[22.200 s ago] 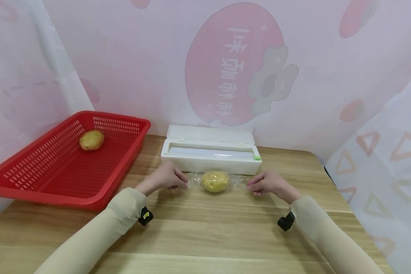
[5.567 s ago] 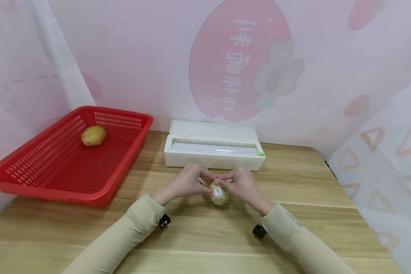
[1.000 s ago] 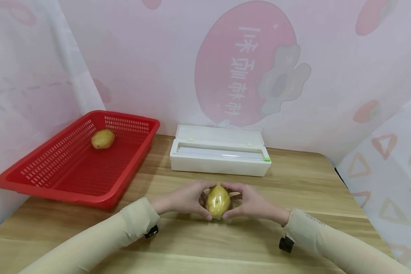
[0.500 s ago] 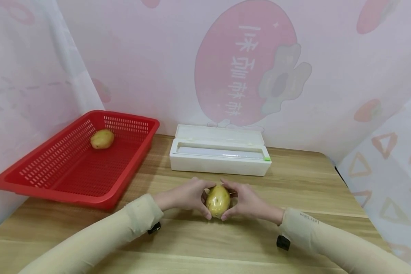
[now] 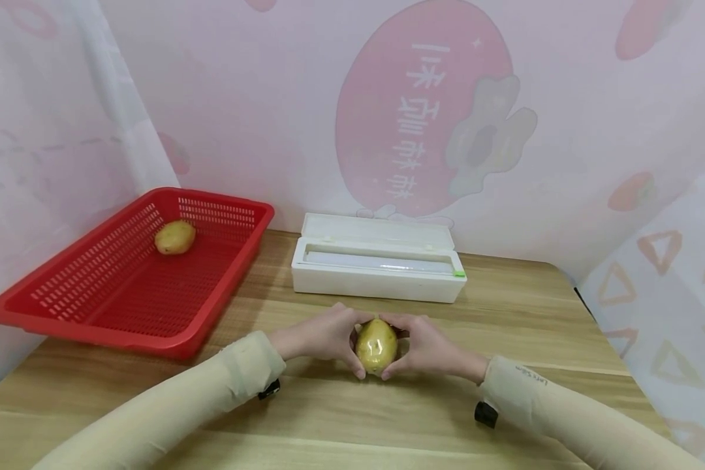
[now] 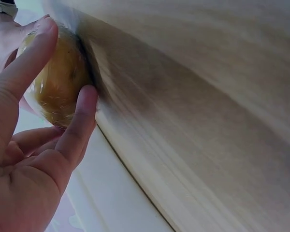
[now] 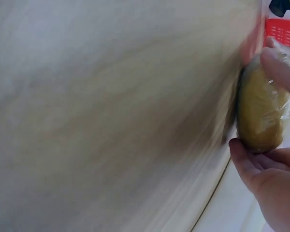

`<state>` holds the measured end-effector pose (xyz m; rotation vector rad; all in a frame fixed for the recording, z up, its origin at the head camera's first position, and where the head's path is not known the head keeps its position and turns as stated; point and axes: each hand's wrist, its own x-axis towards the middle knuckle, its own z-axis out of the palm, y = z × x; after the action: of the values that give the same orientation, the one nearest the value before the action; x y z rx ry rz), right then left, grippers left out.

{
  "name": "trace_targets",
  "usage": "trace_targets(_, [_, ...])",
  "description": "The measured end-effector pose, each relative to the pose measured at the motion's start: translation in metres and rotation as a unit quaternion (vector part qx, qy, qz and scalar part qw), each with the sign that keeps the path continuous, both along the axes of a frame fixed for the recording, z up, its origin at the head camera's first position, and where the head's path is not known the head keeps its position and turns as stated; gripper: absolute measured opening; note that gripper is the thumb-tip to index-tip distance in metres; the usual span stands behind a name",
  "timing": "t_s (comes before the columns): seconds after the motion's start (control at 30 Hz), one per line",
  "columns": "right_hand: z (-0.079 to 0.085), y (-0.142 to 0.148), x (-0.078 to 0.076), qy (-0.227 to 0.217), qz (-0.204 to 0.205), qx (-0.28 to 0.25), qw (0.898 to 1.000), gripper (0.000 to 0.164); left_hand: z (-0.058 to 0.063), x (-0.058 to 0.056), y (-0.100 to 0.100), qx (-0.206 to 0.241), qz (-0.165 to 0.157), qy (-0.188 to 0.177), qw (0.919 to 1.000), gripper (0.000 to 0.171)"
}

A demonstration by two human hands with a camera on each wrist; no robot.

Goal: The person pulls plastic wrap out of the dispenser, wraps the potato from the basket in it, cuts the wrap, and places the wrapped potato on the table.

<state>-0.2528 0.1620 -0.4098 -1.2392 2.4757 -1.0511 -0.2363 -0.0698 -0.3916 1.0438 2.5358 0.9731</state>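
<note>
A potato (image 5: 376,346) wrapped in shiny clear cling film is on the tabletop, in front of the white box. My left hand (image 5: 328,336) grips it from the left side, thumb near the front end and fingers curled round the back. From the right, my right hand (image 5: 427,347) holds it the same way. In the left wrist view, film wrinkles show on the potato (image 6: 60,79) between thumb and fingers. The right wrist view shows the potato (image 7: 261,108) close against the wood, with film gathered on its side. Its underside is hidden.
Behind the hands stands a white cling film box (image 5: 378,285), lid raised, with a roll inside and a green tab at its right end. A red basket (image 5: 194,329) at the left holds an unwrapped potato (image 5: 175,237). A printed cloth (image 5: 258,117) hangs behind the wooden table (image 5: 329,418).
Earlier, my hands pulled the film ends out sideways, then pinched the film together over the potato. Over the last second both hands keep their grip round the potato, with only slight shifts.
</note>
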Motion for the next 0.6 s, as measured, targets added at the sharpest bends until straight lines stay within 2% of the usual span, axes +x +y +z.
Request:
trace_targets(0.2, [-0.002,0.001,-0.006,0.003,0.019,0.015,1.000,0.097,-0.001,-0.001,0.002,-0.009,-0.001,0.011,0.9999,0.075])
trace_targets(0.37, [-0.001,-0.002,-0.010,0.008,0.033,0.029,0.999,0.097,-0.004,-0.001,0.000,-0.004,0.004,0.017,0.9998,0.086])
trace_targets(0.6, [-0.002,-0.004,-0.011,0.009,0.041,0.026,0.999,0.092,-0.004,-0.002,-0.001,0.006,0.016,-0.001,0.9999,0.089])
